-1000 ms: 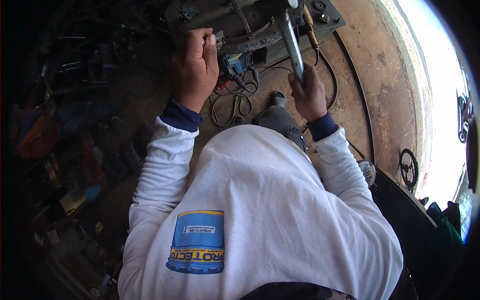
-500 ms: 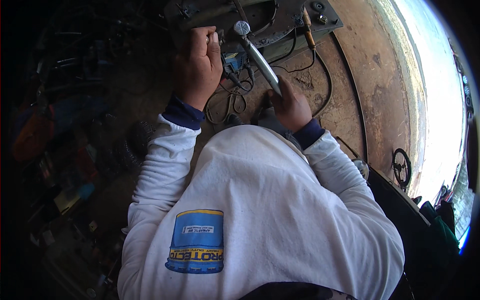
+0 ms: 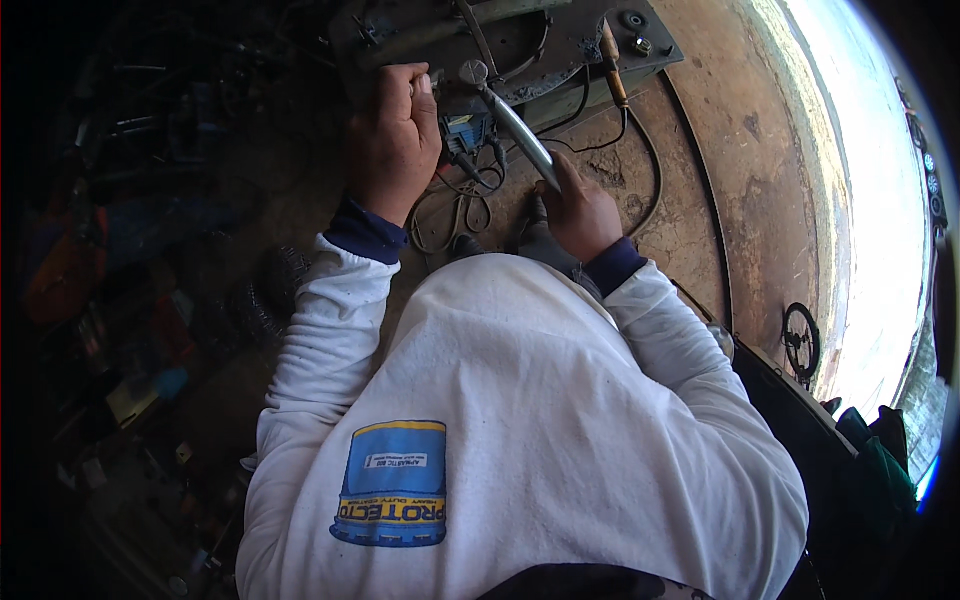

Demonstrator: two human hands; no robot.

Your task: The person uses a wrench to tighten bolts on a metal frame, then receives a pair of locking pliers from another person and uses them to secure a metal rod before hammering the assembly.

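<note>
My right hand (image 3: 585, 218) is closed round the pale metal handle of a hammer (image 3: 523, 135). The hammer's round head points away from me, by the near edge of a dark metal workbench (image 3: 560, 72). My left hand (image 3: 393, 150) is raised just left of the hammer head, its fingers curled and the thumb pressed against them. A small dark piece shows beside that thumb, but what it is I cannot make out. Whether the hammer touches anything is not clear.
A tool with a wooden handle (image 3: 613, 75) and a cable lies over the bench's right side. Below the near edge are a blue device (image 3: 465, 133) and looped cables (image 3: 450, 215). A wheel (image 3: 801, 340) stands at the right. Dark clutter fills the left.
The hammer head has come slightly toward me and left, and its round face is tilted differently. My left hand keeps nearly the same place and grip. The whole view has shifted a little.
</note>
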